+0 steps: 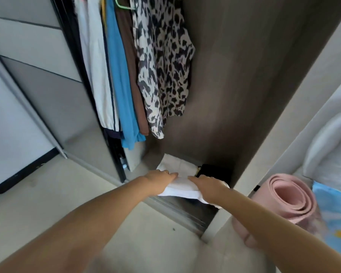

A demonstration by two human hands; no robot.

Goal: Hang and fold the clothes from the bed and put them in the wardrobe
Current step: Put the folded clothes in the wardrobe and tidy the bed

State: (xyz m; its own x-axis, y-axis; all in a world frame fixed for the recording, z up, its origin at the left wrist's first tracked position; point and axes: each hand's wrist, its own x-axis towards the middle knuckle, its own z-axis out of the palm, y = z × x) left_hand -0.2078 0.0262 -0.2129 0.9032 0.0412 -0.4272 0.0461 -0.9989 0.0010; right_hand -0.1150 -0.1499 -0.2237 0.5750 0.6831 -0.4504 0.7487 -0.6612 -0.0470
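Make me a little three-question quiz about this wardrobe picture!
1. True or false: both hands hold the folded white cloth.
2. Which hanging garment is nearest the wardrobe's bare side wall? A) blue one B) spotted one C) brown one
3. What pink thing stands right of the wardrobe?

Key:
1. True: left hand, right hand.
2. B, the spotted garment.
3. A rolled mat.

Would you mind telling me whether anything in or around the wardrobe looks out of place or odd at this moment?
Nothing stands out. Both hands, left hand and right hand, hold a folded white garment low at the wardrobe opening, above a white folded item on its floor. The hanging clothes hang straight, and a rolled pink mat stands beside the wardrobe.
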